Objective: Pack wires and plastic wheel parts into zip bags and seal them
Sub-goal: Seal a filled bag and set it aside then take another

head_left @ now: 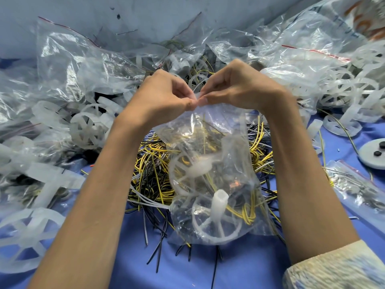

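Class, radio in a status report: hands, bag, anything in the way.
Top edge of zip bag pinched by left hand and right hand, bag lifted. Inside: wheel parts, wires; seal unclear. Underneath, wire pile, not blocking.

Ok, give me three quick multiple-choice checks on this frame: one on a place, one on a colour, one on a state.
1. Where is the grey disc?
A) on the table at the far right
B) inside the held bag
C) under the left forearm

2. What colour is the table cover?
A) green
B) blue
C) red

3. How is the zip bag with wheel parts in it held?
A) lying untouched
B) gripped at the bottom
C) pinched at the top from two sides

Answers:
1 A: it lies on the cover near the right edge of the view.
2 B: the bare cloth shows blue.
3 C: the left hand and the right hand pinch its top edge, and the bag hangs below them.
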